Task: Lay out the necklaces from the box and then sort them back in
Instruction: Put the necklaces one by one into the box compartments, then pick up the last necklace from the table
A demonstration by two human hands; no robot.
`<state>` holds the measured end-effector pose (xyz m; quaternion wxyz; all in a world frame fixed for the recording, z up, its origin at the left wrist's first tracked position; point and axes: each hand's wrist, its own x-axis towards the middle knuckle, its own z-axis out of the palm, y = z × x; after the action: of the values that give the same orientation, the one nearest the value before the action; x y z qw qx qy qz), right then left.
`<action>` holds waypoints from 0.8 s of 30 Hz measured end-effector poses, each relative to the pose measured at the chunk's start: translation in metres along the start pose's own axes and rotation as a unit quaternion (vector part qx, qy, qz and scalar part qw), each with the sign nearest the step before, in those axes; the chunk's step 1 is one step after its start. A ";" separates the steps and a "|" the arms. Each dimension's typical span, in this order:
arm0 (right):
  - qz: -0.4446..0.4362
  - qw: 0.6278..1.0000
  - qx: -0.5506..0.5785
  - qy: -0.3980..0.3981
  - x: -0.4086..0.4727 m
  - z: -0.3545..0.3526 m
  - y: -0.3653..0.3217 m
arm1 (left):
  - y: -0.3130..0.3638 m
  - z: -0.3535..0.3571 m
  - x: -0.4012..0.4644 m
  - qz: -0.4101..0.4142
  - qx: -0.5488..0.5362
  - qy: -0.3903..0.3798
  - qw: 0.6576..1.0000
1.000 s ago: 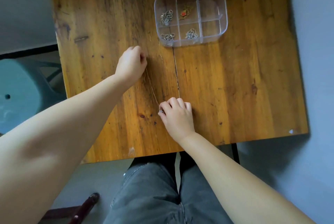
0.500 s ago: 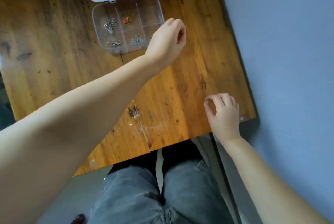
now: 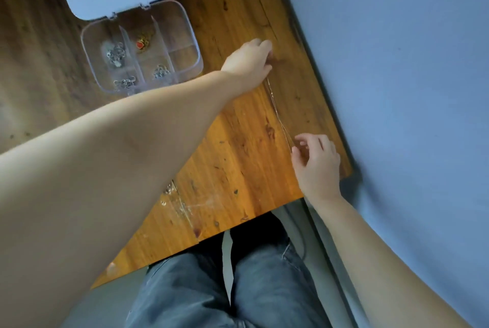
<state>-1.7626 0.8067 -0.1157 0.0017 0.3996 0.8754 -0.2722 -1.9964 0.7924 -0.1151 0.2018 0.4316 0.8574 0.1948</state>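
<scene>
wooden table [image 3: 238,158]: thin necklace [image 3: 277,113] stretched between pinching left hand [image 3: 248,63], right hand [image 3: 316,161]

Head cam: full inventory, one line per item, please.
table: 1, brown wood, fills the middle and left.
organiser box: 1, clear plastic, lid open, far left on the table.
silver pieces: 3 small piles, in the box's left and near compartments.
red and gold pendant: 1, in the box's middle far compartment.
thin chain: 1, gold, stretched along the table's right side between both hands.
jeans: 1 pair, grey-blue, bottom centre.
left hand: 1, holds the chain's far end.
right hand: 1, fingers pinch the near end.
</scene>
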 end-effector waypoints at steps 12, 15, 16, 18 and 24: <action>-0.040 0.976 0.190 -0.099 0.204 0.037 -0.207 | -0.208 -0.144 -0.089 -0.371 -0.070 0.273 0.885; -0.001 0.961 0.241 -0.134 0.243 0.052 -0.251 | -0.234 -0.155 -0.068 -0.438 -0.369 0.201 0.794; 0.015 0.956 0.260 -0.134 0.251 0.055 -0.260 | -0.237 -0.156 -0.062 -0.428 -0.436 0.192 0.768; 0.031 0.953 0.273 -0.127 0.260 0.059 -0.267 | -0.240 -0.158 -0.053 -0.396 -0.473 0.197 0.762; -0.032 0.950 0.297 -0.086 0.251 0.044 -0.257 | -0.230 -0.161 -0.058 -0.292 -0.403 0.273 0.823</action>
<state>-2.1229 0.8247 -0.0863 -0.0510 0.3291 0.7635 -0.5533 -2.1998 0.5921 -0.0862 0.1631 -0.0293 0.8085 0.5647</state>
